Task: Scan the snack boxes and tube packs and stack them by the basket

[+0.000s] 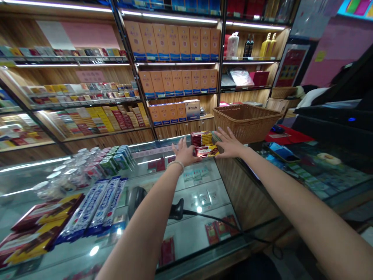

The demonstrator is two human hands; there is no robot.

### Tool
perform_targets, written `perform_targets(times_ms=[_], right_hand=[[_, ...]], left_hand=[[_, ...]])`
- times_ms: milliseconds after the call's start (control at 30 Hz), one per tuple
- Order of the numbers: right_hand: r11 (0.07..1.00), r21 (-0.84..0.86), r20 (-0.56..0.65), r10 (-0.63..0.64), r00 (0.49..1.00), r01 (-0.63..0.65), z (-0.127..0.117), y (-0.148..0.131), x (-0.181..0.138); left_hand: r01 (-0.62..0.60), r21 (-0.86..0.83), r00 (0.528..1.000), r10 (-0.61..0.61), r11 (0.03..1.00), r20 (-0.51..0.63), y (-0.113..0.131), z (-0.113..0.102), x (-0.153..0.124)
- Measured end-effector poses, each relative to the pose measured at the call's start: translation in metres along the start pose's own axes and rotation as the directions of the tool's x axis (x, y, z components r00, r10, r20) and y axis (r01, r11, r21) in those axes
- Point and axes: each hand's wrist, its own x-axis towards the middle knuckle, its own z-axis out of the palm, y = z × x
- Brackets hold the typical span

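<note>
Both my arms reach across a glass counter (186, 217) to its far corner. My left hand (184, 151) and my right hand (229, 143) press from either side on a low stack of red and yellow packs (205, 151). The fingers of both hands are stretched out along the packs' sides. Behind it stands a taller pile of red and yellow packs (201, 138). A bracelet circles my left wrist.
A wicker basket (246, 121) stands right of the packs. Chocolate bars (37, 225), blue candy rolls (96, 204) and small jars (81, 167) lie at the left. A black barcode scanner (140, 200) rests near my left forearm. Shelves of boxed goods fill the back wall.
</note>
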Motion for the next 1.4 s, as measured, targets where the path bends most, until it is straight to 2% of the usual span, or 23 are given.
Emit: perform_targets(times_ms=[200, 433, 567, 767, 933, 1133, 1400], right_hand=[[0.998, -0.039, -0.047, -0.054, 0.997, 0.052, 0.014, 0.004, 0.009], [0.996, -0.048, -0.027, -0.083, 0.996, 0.081, 0.022, 0.007, 0.012], [0.997, -0.057, -0.064, -0.052, 0.997, 0.048, 0.024, 0.001, 0.007], [0.997, -0.037, -0.243, 0.051, 0.969, -0.061, 0.029, -0.03, -0.008], [0.987, -0.015, -0.298, 0.149, 0.943, -0.161, 0.032, -0.049, -0.012], [0.987, 0.02, -0.359, 0.157, 0.92, -0.16, 0.032, -0.051, -0.011], [0.985, 0.023, -0.422, 0.167, 0.891, -0.173, 0.036, -0.051, -0.01]], left_hand=[[0.06, -0.004, 0.998, -0.06, 0.998, 0.014, -0.003, 0.01, 0.005], [0.091, -0.012, 0.996, -0.091, 0.996, 0.014, -0.007, 0.022, 0.009], [0.081, -0.012, 0.997, -0.081, 0.997, -0.005, -0.005, 0.025, 0.006], [0.048, 0.004, 0.997, -0.048, 0.999, -0.063, -0.001, 0.028, 0.0], [0.012, 0.023, 0.982, -0.008, 1.0, -0.19, 0.002, 0.029, -0.005], [0.005, 0.042, 0.966, 0.006, 0.999, -0.257, 0.004, 0.03, -0.007], [0.024, 0.038, 0.972, -0.015, 0.999, -0.235, 0.003, 0.031, -0.004]])
